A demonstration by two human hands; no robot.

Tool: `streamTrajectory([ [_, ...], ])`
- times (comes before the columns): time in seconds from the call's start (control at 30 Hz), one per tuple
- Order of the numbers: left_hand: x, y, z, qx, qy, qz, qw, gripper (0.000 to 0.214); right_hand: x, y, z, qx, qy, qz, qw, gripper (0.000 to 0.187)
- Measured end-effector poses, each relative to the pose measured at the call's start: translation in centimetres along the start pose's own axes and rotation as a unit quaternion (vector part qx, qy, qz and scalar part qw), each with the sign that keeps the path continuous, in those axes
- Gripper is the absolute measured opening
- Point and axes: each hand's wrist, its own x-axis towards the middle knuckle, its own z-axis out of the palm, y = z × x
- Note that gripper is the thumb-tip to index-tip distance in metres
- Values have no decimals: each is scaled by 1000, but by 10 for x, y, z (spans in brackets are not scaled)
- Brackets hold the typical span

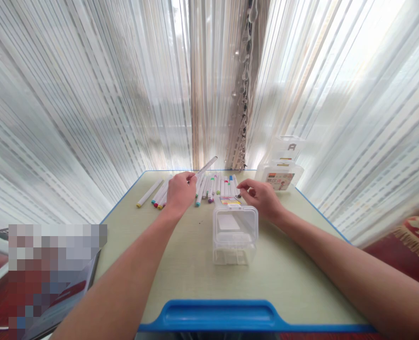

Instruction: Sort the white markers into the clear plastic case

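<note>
My left hand is closed on a white marker, which it holds raised at a slant above the others. Loosely curled and with nothing visible in it, my right hand is beside the right end of the marker row, its fingertips close to a marker with a dark end. Several white markers with coloured ends lie side by side across the far part of the table. Part of that row is hidden behind my left hand. A clear plastic case with its lid open stands in front of the markers, between my forearms.
Another clear plastic case with a printed label stands at the back right. The pale green table has a blue rim and a blue front tray groove. A screen-like device, partly blurred out, is at the left. Striped curtains hang behind.
</note>
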Motion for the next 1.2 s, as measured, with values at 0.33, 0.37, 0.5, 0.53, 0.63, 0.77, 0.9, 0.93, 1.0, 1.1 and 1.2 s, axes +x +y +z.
streamTrajectory([
  [0.33, -7, 4, -6, 71, 15, -20, 997, 34, -1, -2, 1, 13, -8, -9, 1000, 19],
  [0.37, -7, 4, -7, 80, 14, -21, 997, 34, -2, -2, 1, 13, -9, -9, 1000, 19],
  [0.5, -8, 5, -6, 107, -3, -5, 994, 33, -2, -3, 1, 14, -8, -6, 1000, 18],
  [0.53, -9, 5, -6, 112, -8, 2, 994, 33, -2, -3, 1, 15, -8, -5, 1000, 18],
  [0.63, -11, 7, -4, 127, -20, 22, 991, 33, -1, -1, 2, 17, -8, -1, 1000, 18],
  [0.77, -12, 9, -3, 145, -37, 37, 988, 32, -1, 0, 3, 14, -7, 3, 1000, 18],
  [0.9, -15, 10, 0, 159, -63, 62, 983, 31, -1, 0, 3, 6, -14, 2, 1000, 16],
  [0.93, -16, 10, 1, 161, -71, 68, 982, 30, -1, 0, 3, 3, -17, 2, 1000, 16],
  [1.0, -16, 11, 2, 163, -86, 78, 980, 31, 0, 0, 3, -2, -22, 0, 1000, 16],
  [1.1, -16, 12, 2, 164, -99, 86, 978, 32, 0, 1, 3, -10, -30, 0, 1000, 16],
  [1.2, -16, 12, 1, 165, -106, 87, 977, 32, 1, 3, 4, -12, -34, -1, 999, 15],
])
